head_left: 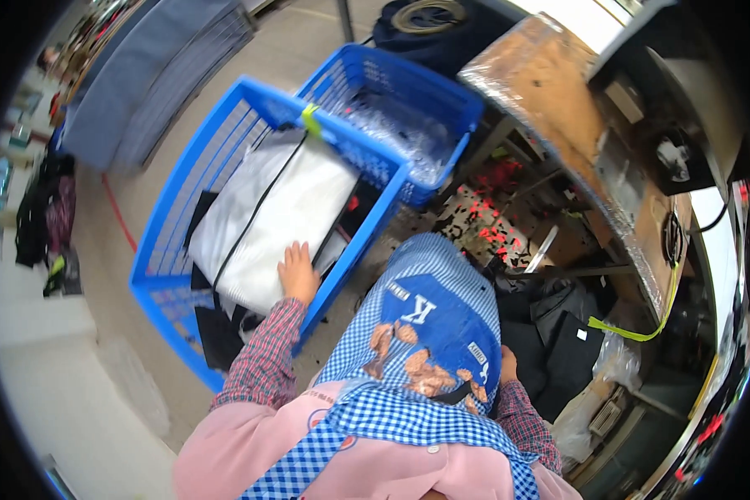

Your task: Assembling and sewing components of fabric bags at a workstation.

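My left hand (298, 271) rests on a stack of white fabric (275, 225) inside a large blue plastic basket (175, 187). Its fingers lie flat and a little spread, gripping nothing. A black cord or strip (261, 207) runs across the white fabric, and dark cloth pieces (218, 337) stick out around it. My right hand (508, 365) is down at my right side, mostly hidden by the checked blue apron (367, 354). Black fabric (562, 354) lies just beyond it. Whether the right fingers hold anything is not visible.
A second blue basket (467, 108) with clear plastic inside stands behind the first. On the right is a wooden worktable (550, 83) with a machine, a yellow-green strap (633, 335) hanging there. Red and black scraps (492, 221) litter the area beneath. Grey stacked material (154, 87) stands far left.
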`<state>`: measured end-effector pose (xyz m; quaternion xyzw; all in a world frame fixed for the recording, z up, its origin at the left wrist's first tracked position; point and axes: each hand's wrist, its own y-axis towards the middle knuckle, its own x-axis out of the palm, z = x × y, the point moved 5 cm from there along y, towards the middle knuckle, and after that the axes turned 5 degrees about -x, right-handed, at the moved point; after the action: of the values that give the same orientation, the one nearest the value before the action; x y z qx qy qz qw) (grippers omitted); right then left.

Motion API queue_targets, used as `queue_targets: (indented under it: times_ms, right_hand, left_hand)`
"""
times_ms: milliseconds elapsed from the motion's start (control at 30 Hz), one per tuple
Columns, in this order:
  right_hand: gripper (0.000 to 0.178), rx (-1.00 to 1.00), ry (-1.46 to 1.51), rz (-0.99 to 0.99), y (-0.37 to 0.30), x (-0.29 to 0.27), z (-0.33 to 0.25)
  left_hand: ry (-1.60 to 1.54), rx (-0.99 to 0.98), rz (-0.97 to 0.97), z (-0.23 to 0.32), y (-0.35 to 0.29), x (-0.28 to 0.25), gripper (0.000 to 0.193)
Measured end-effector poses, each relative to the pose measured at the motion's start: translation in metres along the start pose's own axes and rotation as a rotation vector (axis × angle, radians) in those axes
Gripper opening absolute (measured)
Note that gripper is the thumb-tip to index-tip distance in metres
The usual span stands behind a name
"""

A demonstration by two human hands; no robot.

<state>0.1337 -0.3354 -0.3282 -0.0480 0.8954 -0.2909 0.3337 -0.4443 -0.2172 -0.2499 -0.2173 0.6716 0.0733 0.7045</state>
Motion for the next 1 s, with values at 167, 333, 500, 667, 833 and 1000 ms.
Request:
queue_targets:
  times_ms: [167,333,500,667,833,1000]
  right_hand:
    - [0.026,-0.316,-0.141,-0.031,-0.015,0.0,-0.029]
    - [0.021,-0.28,-0.097,0.141,-0.035,-0.009,-0.016]
    - [0.014,-0.609,-0.326,0.594,-0.045,-0.076,-0.127]
    - [0.02,-0.865,-0.085,0.457,-0.044,-0.076,-0.333]
    - [0.05,-0.801,0.311,0.02,-0.003,-0.03,-0.459]
    - [0.113,-0.295,0.31,-0.612,0.023,0.066,-0.476]
  left_hand:
    - [0.074,-0.065,0.063,-0.028,0.011,-0.001,0.066]
    - [0.053,0.048,0.13,-0.072,0.072,0.017,0.025]
    - [-0.051,0.309,0.295,-0.109,0.097,-0.047,0.012]
    - [-0.186,0.535,0.293,-0.123,-0.031,-0.193,0.011]
    - [-0.242,0.683,0.134,-0.1,-0.209,-0.276,0.009]
    - [-0.223,0.87,-0.113,-0.081,-0.283,-0.244,0.01]
